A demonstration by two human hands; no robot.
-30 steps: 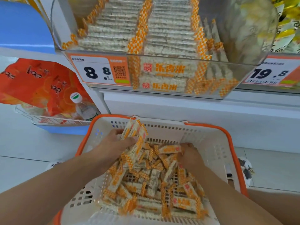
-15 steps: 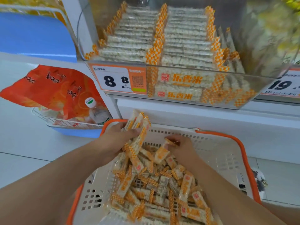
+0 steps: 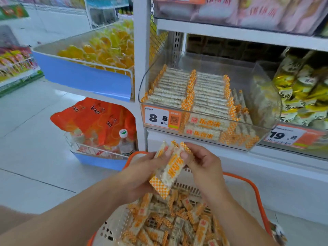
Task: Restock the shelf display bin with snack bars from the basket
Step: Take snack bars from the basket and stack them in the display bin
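Observation:
A bunch of snack bars [image 3: 171, 170] in clear wrappers with orange checked ends is held up over the basket [image 3: 248, 187]. My left hand [image 3: 142, 173] grips the bunch from the left. My right hand [image 3: 200, 164] pinches its top end from the right. Below my hands, the white basket with an orange rim holds several loose bars [image 3: 170, 222]. The clear shelf display bin [image 3: 266, 96] sits just above and behind my hands, with neat rows of the same bars [image 3: 195, 91] inside and an open gap at its right side.
A price label [image 3: 160, 118] reading 8.8 sticks to the bin's front. To the right is a bin of yellow snack packs [image 3: 301, 91] with a 19.8 label. At left, a wire rack holds orange bags [image 3: 95, 118] and a small bottle [image 3: 125, 142]. White floor tiles lie beyond.
Both hands rose out of the basket with the bars. My right hand joined the left on the bunch. The view tilted up, showing more of the shelf.

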